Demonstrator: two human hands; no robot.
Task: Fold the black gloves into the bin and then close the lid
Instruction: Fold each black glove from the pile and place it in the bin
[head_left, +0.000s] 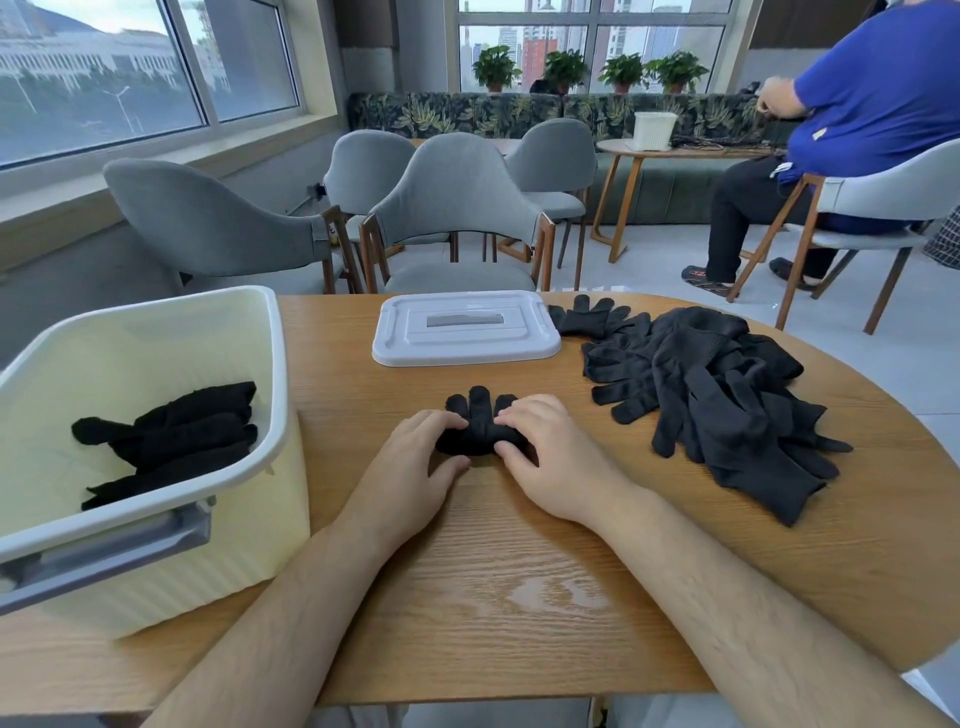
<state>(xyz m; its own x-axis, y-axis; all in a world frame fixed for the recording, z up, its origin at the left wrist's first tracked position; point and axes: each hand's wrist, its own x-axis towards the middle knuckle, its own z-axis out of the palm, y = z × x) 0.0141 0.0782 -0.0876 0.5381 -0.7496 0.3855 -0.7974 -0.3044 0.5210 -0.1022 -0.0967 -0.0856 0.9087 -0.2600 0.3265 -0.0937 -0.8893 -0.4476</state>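
Observation:
A black glove (479, 415) lies partly rolled at the middle of the wooden table (519, 571), three fingertips pointing away from me. My left hand (415, 467) and my right hand (545, 457) both grip its rolled end, fingers curled over the top and thumbs beneath. A cream bin (280, 395) with a grey handle stands on the left, and folded black gloves (171, 436) lie inside it. The white lid (465, 327) lies flat behind the glove. A loose pile of black gloves (727, 395) sits on the right.
Grey chairs (457, 208) stand along the table's far edge. A person in a blue shirt (857, 104) sits on a chair at the back right, beside a small round table (675, 150) with a white basket. Windows run along the left.

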